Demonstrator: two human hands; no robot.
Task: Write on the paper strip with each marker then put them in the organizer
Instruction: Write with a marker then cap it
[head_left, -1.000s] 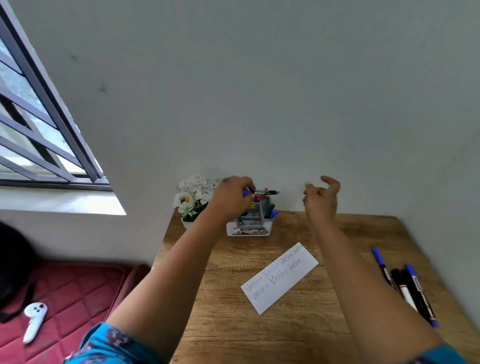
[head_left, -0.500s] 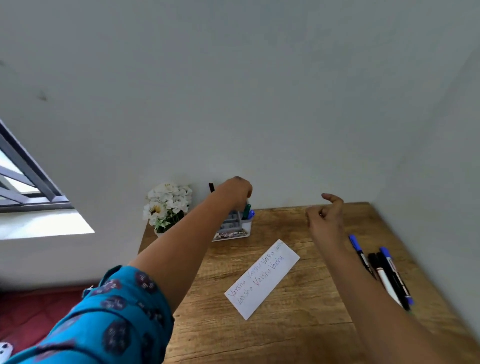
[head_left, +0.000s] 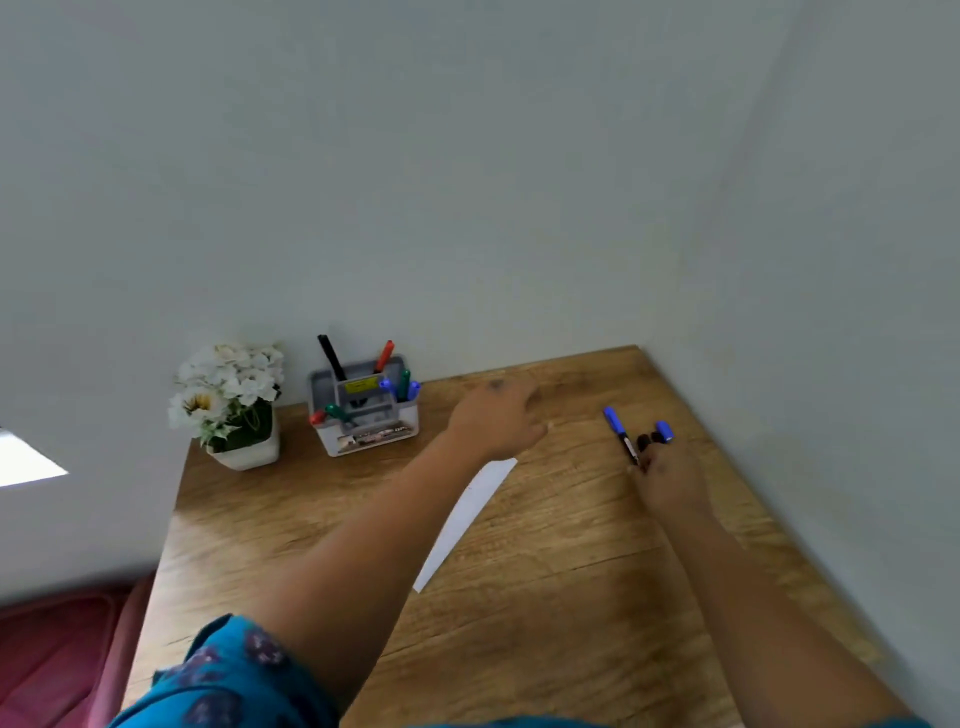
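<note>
The grey and white organizer (head_left: 370, 434) stands at the back of the wooden table (head_left: 545, 613) with black, red, green and blue markers in it. My left hand (head_left: 496, 422) hovers to its right, fingers loose, holding nothing. The white paper strip (head_left: 467, 514) lies mid-table, mostly hidden under my left forearm. Near the right wall lie loose markers: a blue-capped marker (head_left: 619, 431), a second blue cap (head_left: 664, 431) and black caps (head_left: 645, 441). My right hand (head_left: 670, 480) rests over their near ends, fingertips touching them; I cannot see whether it grips one.
A white pot of white flowers (head_left: 231, 410) sits left of the organizer at the table's back left corner. Grey walls close off the back and the right side. A red mat (head_left: 57, 660) lies on the floor at the lower left.
My left hand let go of the blue marker at the organizer and swung right, empty. My right hand came down onto the loose markers. The view turned right, away from the window.
</note>
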